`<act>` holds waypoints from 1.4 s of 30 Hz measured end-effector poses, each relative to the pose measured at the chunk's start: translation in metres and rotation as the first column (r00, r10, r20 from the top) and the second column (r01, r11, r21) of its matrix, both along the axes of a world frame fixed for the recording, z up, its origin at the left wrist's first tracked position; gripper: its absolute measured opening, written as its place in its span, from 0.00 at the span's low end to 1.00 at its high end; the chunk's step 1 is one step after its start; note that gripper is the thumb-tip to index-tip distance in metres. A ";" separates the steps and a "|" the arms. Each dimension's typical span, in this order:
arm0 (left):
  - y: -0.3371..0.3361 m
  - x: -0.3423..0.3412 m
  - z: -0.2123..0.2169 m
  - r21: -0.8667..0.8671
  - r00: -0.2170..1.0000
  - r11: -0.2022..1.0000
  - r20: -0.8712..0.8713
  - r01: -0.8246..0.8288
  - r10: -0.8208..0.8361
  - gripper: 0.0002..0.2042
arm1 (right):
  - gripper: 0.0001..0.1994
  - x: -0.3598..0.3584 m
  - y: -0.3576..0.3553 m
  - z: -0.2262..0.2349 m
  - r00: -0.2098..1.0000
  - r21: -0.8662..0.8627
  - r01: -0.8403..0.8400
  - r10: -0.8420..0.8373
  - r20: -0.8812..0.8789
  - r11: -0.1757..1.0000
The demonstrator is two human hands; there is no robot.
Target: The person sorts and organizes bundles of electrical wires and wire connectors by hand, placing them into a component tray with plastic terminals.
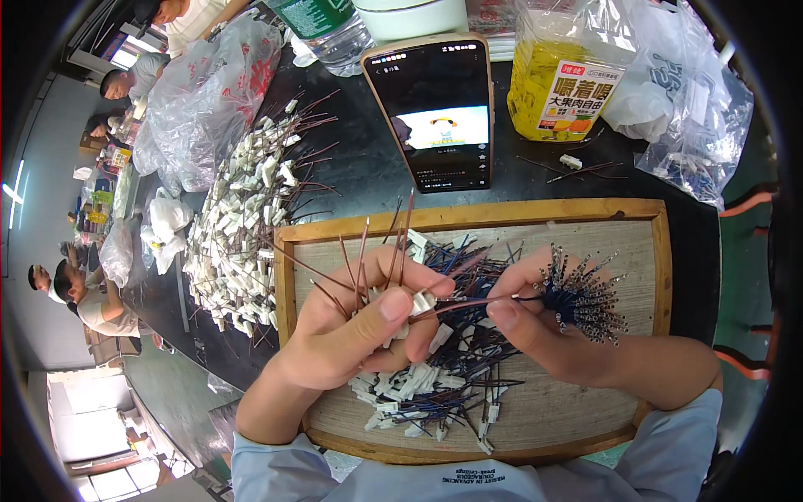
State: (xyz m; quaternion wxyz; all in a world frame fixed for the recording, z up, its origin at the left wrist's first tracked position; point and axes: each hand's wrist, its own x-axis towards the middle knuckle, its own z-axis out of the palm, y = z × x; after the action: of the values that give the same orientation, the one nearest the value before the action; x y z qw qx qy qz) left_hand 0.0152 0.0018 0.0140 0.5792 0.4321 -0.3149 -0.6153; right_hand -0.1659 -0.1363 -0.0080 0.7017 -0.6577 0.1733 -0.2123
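Connector (423, 302) held over tray (502, 214).
Left hand (339, 339) clamped on connector; right hand (544, 335), near but apart, closed around dark wire bundle (585, 305).

Open tray board (560, 410) lower right, connectors (421, 382) heaped mid-tray, white pile (238, 243) blocking left, phone (435, 125) standing beyond
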 end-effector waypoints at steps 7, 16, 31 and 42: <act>0.003 -0.001 0.003 0.049 0.930 0.997 0.366 -0.061 0.038 0.14 | 0.06 -0.001 -0.006 -0.003 0.996 -0.191 -0.090 0.084 -0.043 0.977; -0.007 -0.013 0.009 -0.018 0.739 0.998 0.670 -0.068 0.063 0.13 | 0.07 0.006 0.000 -0.009 0.994 -0.130 -0.082 0.091 0.065 0.988; -0.004 -0.015 0.004 -0.136 0.650 0.988 0.744 -0.075 0.152 0.13 | 0.06 0.010 0.001 -0.019 0.987 -0.363 0.049 0.010 0.160 0.930; 0.000 -0.002 0.010 -0.012 0.748 0.986 0.650 -0.163 0.132 0.16 | 0.06 0.007 0.001 -0.005 0.986 0.059 0.112 -0.104 -0.127 0.992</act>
State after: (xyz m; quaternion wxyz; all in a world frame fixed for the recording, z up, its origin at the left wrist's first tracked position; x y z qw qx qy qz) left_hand 0.0131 0.0020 0.0238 0.4711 0.6548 -0.4467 -0.3870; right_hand -0.1590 -0.1355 -0.0132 0.6984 -0.6356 0.2590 -0.2030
